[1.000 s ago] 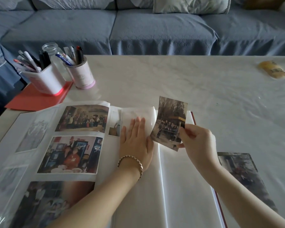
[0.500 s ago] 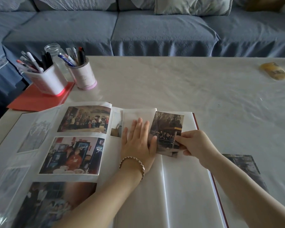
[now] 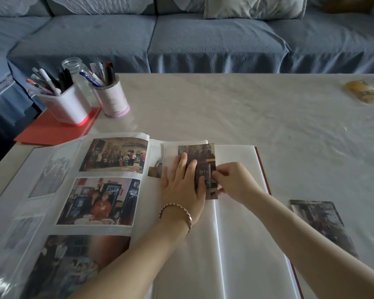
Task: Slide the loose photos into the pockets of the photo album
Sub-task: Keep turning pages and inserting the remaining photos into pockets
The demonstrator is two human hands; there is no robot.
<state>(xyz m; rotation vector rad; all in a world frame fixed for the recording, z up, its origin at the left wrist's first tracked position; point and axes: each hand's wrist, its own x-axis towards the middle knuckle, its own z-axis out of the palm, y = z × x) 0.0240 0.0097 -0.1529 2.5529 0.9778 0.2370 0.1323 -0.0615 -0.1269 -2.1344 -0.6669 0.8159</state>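
Note:
The photo album (image 3: 242, 223) lies open on the table, its left page filled with several photos and its right page white. A dark loose photo (image 3: 203, 157) lies upright at the top of the right page. My left hand (image 3: 181, 182), wearing a bracelet, presses flat on the page with its fingers over the photo's left edge. My right hand (image 3: 233, 180) pinches the photo's right edge. Whether the photo's left edge is inside a pocket is hidden by my fingers. Another loose photo (image 3: 320, 223) lies on the table right of the album.
Two white pen holders (image 3: 67, 106) (image 3: 115, 100) and a glass jar (image 3: 76, 70) stand at the back left on a red folder (image 3: 50, 130). A yellow packet (image 3: 363, 93) lies at the far right. A blue sofa (image 3: 192, 39) runs behind the table.
My right hand brought the photo down from mid-air onto the right page and slid it leftward under my left fingers. My left hand stayed pressed on the page.

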